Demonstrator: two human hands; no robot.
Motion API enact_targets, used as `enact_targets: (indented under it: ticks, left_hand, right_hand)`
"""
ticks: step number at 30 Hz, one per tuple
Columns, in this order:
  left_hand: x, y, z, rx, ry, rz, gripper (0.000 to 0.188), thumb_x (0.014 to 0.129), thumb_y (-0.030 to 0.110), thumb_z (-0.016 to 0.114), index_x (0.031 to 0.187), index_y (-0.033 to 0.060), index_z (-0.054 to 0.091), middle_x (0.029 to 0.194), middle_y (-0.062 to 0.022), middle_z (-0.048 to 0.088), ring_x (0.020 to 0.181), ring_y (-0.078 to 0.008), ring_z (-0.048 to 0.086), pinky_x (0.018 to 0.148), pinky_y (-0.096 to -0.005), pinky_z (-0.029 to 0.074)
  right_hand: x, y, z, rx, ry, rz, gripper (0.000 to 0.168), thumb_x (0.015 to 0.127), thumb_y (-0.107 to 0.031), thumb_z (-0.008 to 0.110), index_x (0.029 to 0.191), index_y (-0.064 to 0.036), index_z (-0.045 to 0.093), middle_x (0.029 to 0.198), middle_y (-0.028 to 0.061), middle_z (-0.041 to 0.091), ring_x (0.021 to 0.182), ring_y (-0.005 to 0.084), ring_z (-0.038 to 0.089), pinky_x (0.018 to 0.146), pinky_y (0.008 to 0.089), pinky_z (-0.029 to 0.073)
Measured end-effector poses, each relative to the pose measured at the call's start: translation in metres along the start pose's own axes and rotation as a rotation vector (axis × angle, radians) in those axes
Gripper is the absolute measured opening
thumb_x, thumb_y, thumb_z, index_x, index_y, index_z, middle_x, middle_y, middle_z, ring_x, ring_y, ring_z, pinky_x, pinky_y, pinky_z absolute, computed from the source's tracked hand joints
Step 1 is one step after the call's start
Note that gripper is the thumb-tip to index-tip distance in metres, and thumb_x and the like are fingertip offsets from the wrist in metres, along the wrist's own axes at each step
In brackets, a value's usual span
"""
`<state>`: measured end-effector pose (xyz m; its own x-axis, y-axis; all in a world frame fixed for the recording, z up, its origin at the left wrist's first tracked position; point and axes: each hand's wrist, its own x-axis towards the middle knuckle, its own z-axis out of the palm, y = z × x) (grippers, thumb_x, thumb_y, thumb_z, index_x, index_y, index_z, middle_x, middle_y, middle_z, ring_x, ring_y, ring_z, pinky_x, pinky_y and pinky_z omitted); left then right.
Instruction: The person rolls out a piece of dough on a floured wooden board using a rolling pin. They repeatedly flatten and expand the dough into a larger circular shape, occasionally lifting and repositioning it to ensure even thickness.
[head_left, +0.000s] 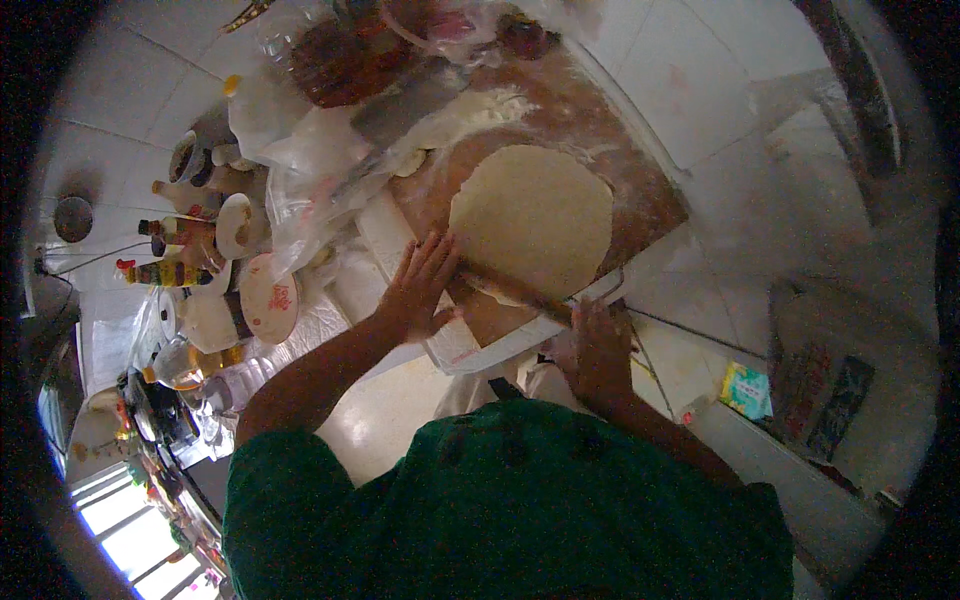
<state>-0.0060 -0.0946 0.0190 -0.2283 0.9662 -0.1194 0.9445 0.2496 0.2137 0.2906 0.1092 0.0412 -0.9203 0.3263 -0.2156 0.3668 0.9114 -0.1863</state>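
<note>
A wooden rolling pin lies slantwise across the near edge of a large, round, thin sheet of dough. My left hand rests on the pin's left end, its fingers stretched out over it. On the other end, my right hand is wrapped around the pin. Under the dough is a brown wooden board dusted with flour. Loose flour is heaped on the board's far part. A small piece of dough sits at the board's left edge.
Clear plastic bags lie left of the board. Beyond them stand several bottles, including a sauce bottle, and an oval lid or plate. A dark red bowl-like object is at the back. A printed sack stands at right.
</note>
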Motion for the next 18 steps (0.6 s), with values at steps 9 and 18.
enact_targets:
  ticks: [9, 18]
  left_hand:
    - [0.06, -0.015, 0.006, -0.021, 0.218, -0.033, 0.11, 0.083, 0.059, 0.072, 0.16, -0.0005, 0.022, 0.169, -0.0199, 0.016, 0.157, -0.0378, 0.012, 0.126, -0.0581, 0.009]
    - [-0.032, 0.002, -0.022, -0.171, -0.087, -0.005, 0.115, 0.08, 0.05, 0.079, 0.161, 0.0007, 0.014, 0.167, -0.026, 0.016, 0.156, -0.0454, 0.011, 0.123, -0.0667, 0.007]
  right_hand:
    - [0.063, 0.05, 0.0, -0.136, 0.403, 0.028, 0.092, 0.089, -0.044, 0.07, 0.155, 0.006, 0.03, 0.159, 0.0292, 0.033, 0.145, 0.0492, 0.034, 0.119, 0.0649, 0.02]
    - [0.0, 0.006, 0.022, 0.198, 0.134, -0.037, 0.069, 0.089, -0.024, 0.068, 0.148, 0.0, 0.043, 0.131, 0.0238, 0.059, 0.117, 0.0416, 0.058, 0.106, 0.0619, 0.039]
